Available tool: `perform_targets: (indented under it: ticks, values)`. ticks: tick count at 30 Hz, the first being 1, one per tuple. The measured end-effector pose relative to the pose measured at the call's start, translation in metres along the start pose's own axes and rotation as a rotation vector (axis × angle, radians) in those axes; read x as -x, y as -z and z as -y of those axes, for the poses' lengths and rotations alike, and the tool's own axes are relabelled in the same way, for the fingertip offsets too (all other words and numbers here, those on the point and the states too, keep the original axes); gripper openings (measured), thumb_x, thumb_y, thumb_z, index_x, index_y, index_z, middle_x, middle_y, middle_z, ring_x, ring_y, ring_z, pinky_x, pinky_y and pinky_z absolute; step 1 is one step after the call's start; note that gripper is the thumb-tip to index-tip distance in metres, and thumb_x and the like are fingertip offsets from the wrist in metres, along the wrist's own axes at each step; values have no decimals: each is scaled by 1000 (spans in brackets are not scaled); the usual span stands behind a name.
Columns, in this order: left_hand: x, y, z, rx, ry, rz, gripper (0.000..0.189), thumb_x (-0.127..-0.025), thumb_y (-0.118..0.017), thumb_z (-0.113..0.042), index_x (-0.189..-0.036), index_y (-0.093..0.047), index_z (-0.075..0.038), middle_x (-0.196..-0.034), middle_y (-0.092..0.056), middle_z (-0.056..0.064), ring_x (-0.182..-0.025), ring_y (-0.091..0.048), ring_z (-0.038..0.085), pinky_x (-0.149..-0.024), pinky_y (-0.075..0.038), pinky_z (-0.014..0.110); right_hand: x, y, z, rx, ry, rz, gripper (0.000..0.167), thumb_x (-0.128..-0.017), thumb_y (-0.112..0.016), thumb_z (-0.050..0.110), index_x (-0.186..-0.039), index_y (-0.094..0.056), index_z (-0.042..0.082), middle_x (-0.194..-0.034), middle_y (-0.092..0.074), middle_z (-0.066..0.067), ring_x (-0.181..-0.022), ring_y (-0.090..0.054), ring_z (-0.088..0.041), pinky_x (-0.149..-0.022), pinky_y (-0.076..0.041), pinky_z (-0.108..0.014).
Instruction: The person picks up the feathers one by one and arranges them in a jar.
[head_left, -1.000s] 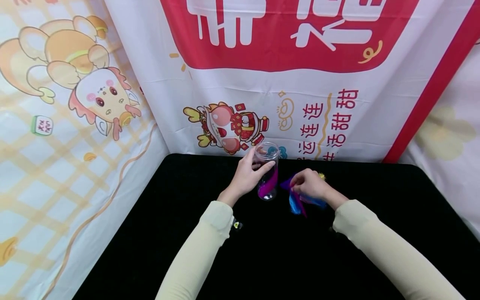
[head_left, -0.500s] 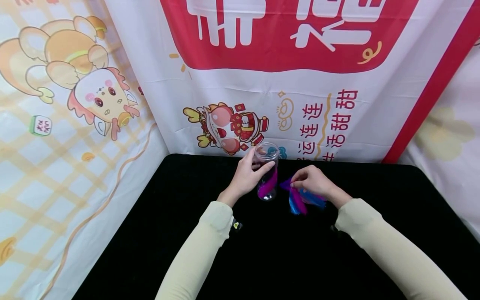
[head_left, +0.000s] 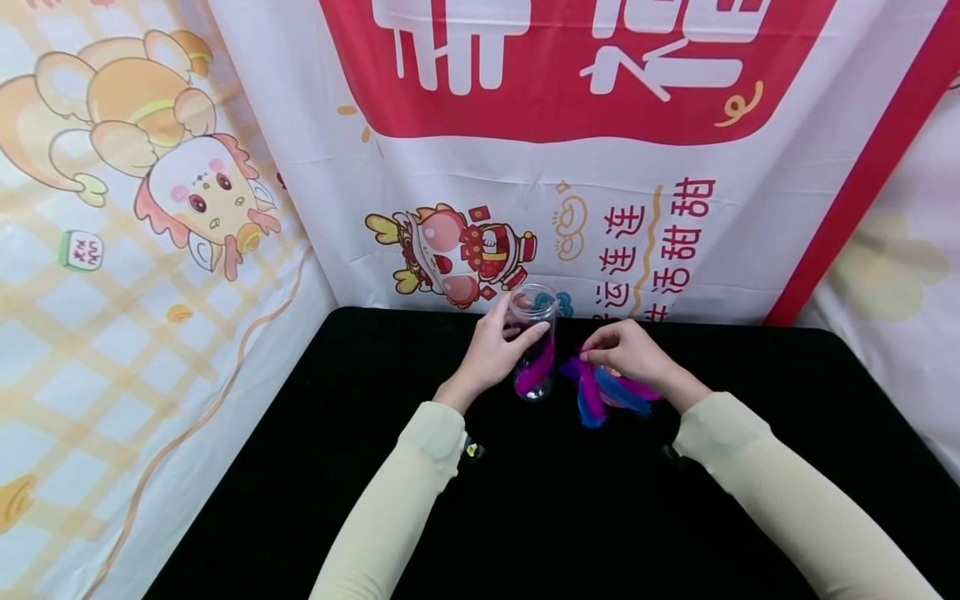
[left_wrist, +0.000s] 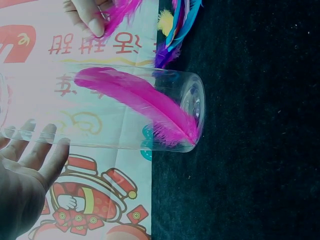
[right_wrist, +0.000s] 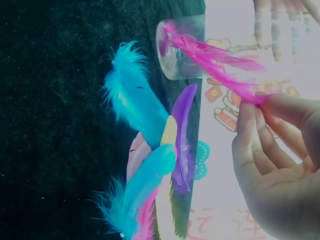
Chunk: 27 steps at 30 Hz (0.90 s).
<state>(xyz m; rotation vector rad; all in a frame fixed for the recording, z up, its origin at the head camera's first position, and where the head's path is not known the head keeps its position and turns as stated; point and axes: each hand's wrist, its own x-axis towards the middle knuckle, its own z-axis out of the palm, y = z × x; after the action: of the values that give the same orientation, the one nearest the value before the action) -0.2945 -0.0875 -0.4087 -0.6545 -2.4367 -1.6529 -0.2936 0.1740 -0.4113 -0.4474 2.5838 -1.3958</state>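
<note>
My right grip (head_left: 632, 350) pinches a fluffy magenta feather (left_wrist: 121, 16); my left grip (head_left: 489, 348) curls round a clear, upright jar (head_left: 534, 312), a curved pink feather (left_wrist: 142, 101) slanting inside.

A black table (head_left: 525, 517) fills the lower middle of the frame. Behind it hangs a white banner (head_left: 495, 171), with a red panel (head_left: 555, 112) of large white characters at top centre, a sideways cartoon figure (head_left: 465, 254) below and red lettering (head_left: 678, 242) right of centre. Left, a tan-checked cloth (head_left: 97, 350) bears an upside-down cartoon animal (head_left: 161, 142); at right, a pale cloth (head_left: 900, 358) shows a faint yellow flower (head_left: 888, 262).
</note>
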Motion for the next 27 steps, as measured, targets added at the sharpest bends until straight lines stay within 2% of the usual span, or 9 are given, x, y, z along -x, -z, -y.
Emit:
perform_targets:
  ticks: [5,11,17,27]
  values:
    - [1,0,0,-1,5,4,70,-97,-69,-46,-154,-40,-15,-147,-54,3,-127,-59,17,-102,-54,36,1,1,4,8,-7,-6,14,-93,-76,13,-100,-77,1,-82,-74,-8,-67,-67,-24,-55,-56,-29]
    - [0,0,1,-14,-1,0,72,-97,-69,-48,-153,-41,-13,-144,-56,6,-125,-60,16,-101,-54,35,3,5,9,-5,-6,-45,15,-95,-75,14,-102,-77,1,-87,-75,-10,-76,-70,-24,-61,-58,-31]
    - [0,0,-1,-16,0,-6,72,-97,-69,-47,-154,-40,-11,-142,-56,4,-123,-62,17,-101,-54,36,3,9,14,-23,-9,-99,16,-95,-75,15,-103,-78,1,-91,-77,-12,-74,-71,-20,-64,-59,-30]
    - [0,0,-1,-9,1,-3,67,-97,-69,-46,-152,-42,-18,-143,-57,8,-122,-62,17,-101,-54,36,4,12,17,-60,-6,-133,19,-96,-75,17,-104,-77,0,-93,-76,-14,-68,-66,-16,-61,-58,-30]
